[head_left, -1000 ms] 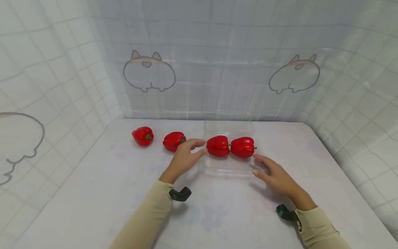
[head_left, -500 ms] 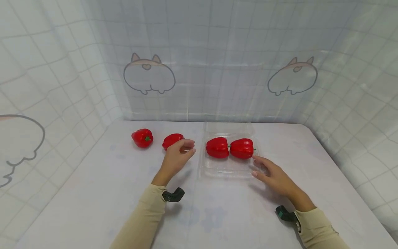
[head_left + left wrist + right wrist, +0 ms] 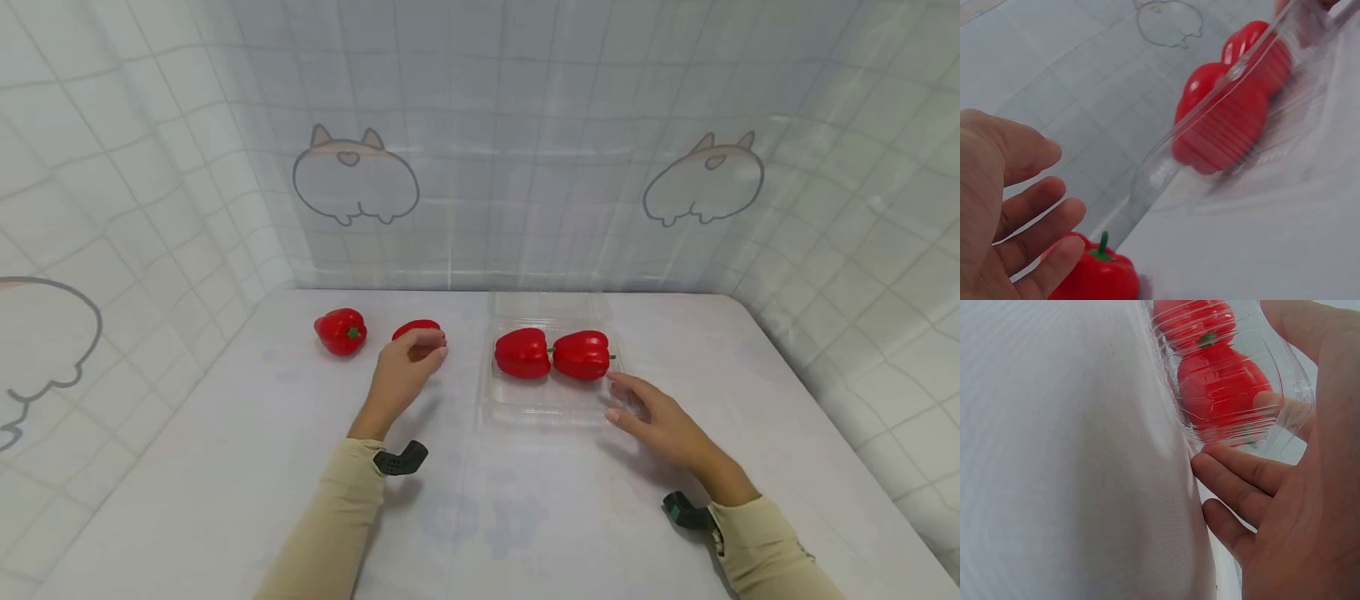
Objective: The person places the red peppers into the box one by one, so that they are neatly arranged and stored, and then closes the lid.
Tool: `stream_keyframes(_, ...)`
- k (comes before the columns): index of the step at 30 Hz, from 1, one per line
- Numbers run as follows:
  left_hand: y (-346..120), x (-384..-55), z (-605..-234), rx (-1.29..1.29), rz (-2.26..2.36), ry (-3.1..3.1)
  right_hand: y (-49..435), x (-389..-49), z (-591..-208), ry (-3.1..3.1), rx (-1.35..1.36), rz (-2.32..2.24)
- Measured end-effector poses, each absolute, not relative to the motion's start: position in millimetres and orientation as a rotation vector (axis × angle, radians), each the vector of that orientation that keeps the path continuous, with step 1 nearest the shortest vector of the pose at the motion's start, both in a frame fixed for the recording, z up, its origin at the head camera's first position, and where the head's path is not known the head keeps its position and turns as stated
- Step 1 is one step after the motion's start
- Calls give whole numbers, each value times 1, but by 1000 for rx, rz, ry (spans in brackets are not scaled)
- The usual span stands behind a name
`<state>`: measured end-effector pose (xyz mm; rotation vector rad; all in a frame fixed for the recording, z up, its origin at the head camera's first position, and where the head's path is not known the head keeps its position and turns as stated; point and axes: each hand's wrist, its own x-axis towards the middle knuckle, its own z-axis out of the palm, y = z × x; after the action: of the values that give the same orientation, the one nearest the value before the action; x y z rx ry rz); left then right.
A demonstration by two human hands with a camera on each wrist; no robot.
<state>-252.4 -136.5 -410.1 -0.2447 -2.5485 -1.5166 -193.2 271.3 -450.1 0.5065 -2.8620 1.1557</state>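
My left hand (image 3: 399, 373), fingers parted and relaxed, hovers over a red bell pepper (image 3: 414, 326) and hides most of it in the head view. In the left wrist view, this pepper (image 3: 1110, 280) lies just past the fingers, green stem upward. A clear plastic clamshell box (image 3: 540, 402), lid folded back, holds two red bell peppers lying end to end, a left one (image 3: 522, 354) and a right one (image 3: 581, 356). At the box's right end is my right hand (image 3: 660, 425), its loosely bent fingers (image 3: 1235, 481) against the clear wall.
Another red bell pepper (image 3: 341, 332) lies at the back left of the white table (image 3: 480, 517). The box's raised lid (image 3: 550, 306) stands toward the back. Grid-patterned curtains (image 3: 525, 167) enclose the back and both sides.
My left hand has moved left, away from the left end of the box to over the nearer loose pepper. The right hand stays at the box's right end.
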Motion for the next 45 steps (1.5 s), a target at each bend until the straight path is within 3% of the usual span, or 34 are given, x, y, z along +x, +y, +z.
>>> stream_keyframes(15, -155, -263, -421, -54, -1362, -2413, 271, -194, -450, -2876, 491, 1167)
stream_keyframes(45, -166, -284, -443, -17, -1407, -2684, 271, -195, -451, -2863, 516, 1160)
